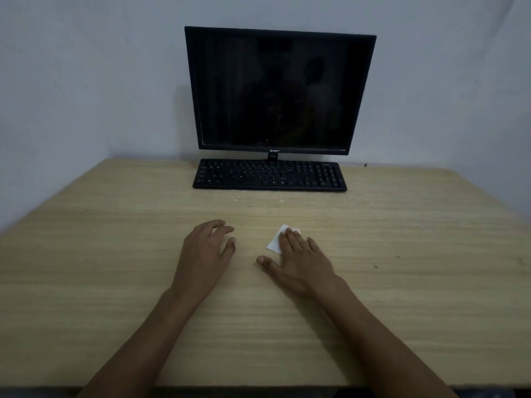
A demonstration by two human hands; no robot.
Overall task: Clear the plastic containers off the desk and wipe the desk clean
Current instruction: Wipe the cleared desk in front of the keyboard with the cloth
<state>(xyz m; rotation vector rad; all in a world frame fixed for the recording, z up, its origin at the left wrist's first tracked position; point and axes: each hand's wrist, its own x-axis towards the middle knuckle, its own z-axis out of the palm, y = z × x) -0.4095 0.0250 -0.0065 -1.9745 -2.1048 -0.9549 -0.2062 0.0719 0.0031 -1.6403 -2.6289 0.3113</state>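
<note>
I see both of my hands on the wooden desk point(115, 282), and I describe all places from the black keyboard point(269, 175), which lies at the far side of the desk. Behind the keyboard stands a dark monitor point(280, 90), switched off, close to the pale wall point(86, 67).

My right hand point(298, 261) is in front of the keyboard, a little toward its right half, and well apart from it. The fingers are straight and lie flat, pressing on a small white wipe point(276, 242). The wipe is folded and rests on the desk surface; its left part shows beside my fingers, the other part is hidden under them. My thumb is spread out to the left and touches the desk, not the wipe.

My left hand point(205, 254) is in front of the left half of the keyboard, near the right hand but apart from it. Its fingers are loosely bent and hold nothing; the hand is relaxed above or on the desk, I cannot tell which.

Just in front of the keyboard I see some small pale crumbs point(258, 198) on the wood.
</note>
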